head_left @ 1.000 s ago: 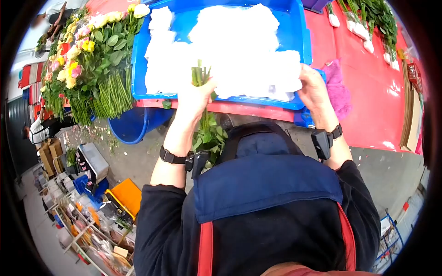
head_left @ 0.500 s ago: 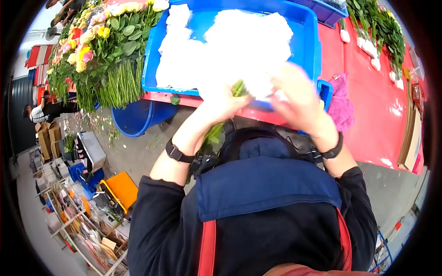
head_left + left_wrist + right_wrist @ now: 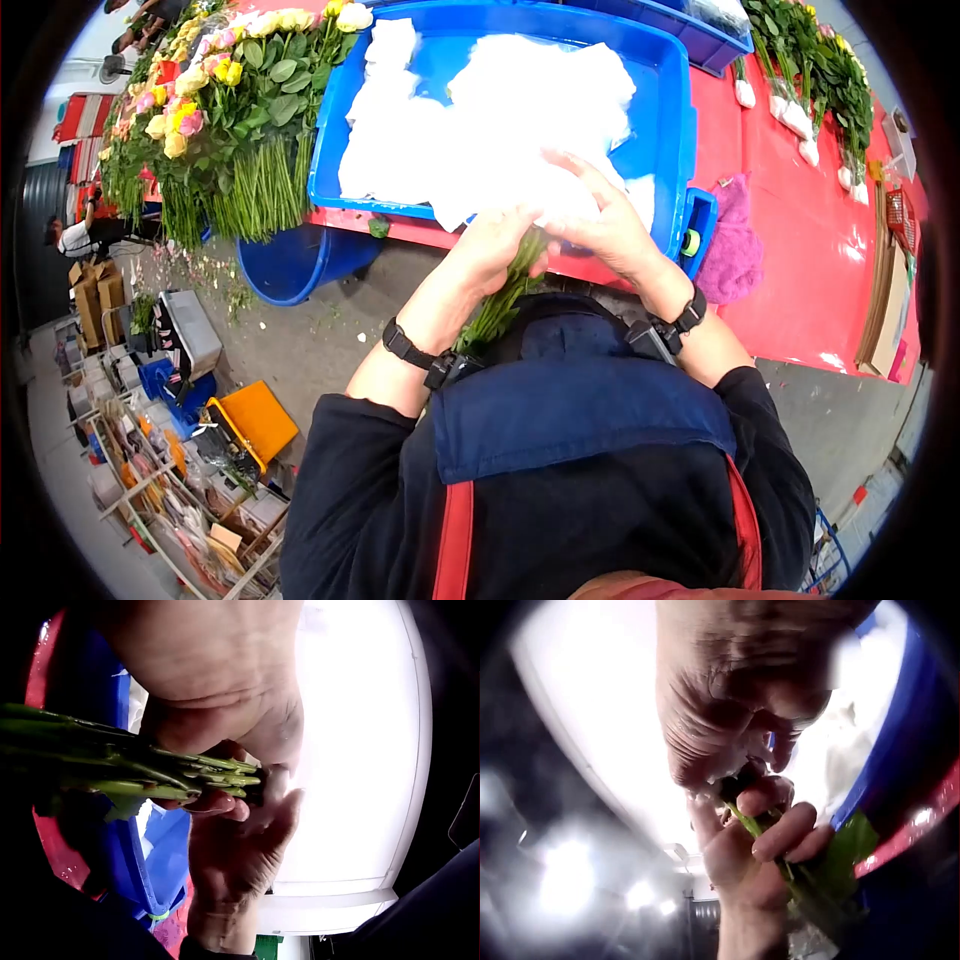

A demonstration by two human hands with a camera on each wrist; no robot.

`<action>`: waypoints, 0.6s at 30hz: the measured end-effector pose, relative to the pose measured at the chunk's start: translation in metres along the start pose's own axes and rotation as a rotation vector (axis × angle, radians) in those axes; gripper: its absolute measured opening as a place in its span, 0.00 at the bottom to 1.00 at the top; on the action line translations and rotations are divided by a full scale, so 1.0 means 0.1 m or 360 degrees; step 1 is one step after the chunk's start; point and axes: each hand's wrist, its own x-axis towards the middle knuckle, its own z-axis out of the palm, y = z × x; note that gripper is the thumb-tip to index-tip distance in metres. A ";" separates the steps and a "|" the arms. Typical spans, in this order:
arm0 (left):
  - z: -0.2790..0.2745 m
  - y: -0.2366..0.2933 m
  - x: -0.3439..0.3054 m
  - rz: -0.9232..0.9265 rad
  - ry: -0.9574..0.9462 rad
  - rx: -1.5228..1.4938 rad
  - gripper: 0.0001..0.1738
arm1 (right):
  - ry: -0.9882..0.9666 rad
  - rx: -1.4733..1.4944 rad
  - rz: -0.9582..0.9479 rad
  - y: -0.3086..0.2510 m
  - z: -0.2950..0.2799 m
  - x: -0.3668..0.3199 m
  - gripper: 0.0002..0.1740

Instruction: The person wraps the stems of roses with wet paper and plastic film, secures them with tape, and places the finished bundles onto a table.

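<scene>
My left hand [image 3: 497, 245] grips a bunch of leafy green flower stems [image 3: 172, 776] at the tray's near edge. In the head view the leafy part hangs down toward my body. The cut ends point at my right hand [image 3: 605, 228], which cups around them from the other side. Between its thumb and fingers a wet whitish wad [image 3: 731, 766] shows, pressed against the stem ends; the hands partly hide it. White, overexposed wads [image 3: 540, 100] fill much of the shallow blue tray [image 3: 655, 110] just beyond both hands.
Yellow, white and pink roses [image 3: 180, 120] lie in a heap left of the tray, above a blue bucket [image 3: 285, 262]. A pink cloth [image 3: 730, 245] lies on the red tabletop [image 3: 800, 270]. Bunches with white-wrapped ends [image 3: 795, 115] lie at the back right, beside a purple-blue crate [image 3: 690, 35].
My right hand has come from the tray's right side to the stem ends, bringing a wad. The left hand has shifted right and nearer my body, and the stems have tilted.
</scene>
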 end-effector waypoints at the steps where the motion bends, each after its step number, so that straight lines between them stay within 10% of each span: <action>1: -0.02 -0.03 0.02 0.0060 -0.0043 0.0010 0.26 | -0.0039 0.0157 -0.0012 -0.01 0.04 0.02 0.40; 11: 0.01 -0.02 0.00 0.0230 -0.0200 -0.0452 0.19 | 0.0284 0.0528 0.0083 0.38 0.13 0.21 0.24; 18: -0.15 0.00 -0.08 0.0467 0.0128 0.0043 0.12 | 0.0121 0.0596 0.0334 0.41 0.28 0.45 0.17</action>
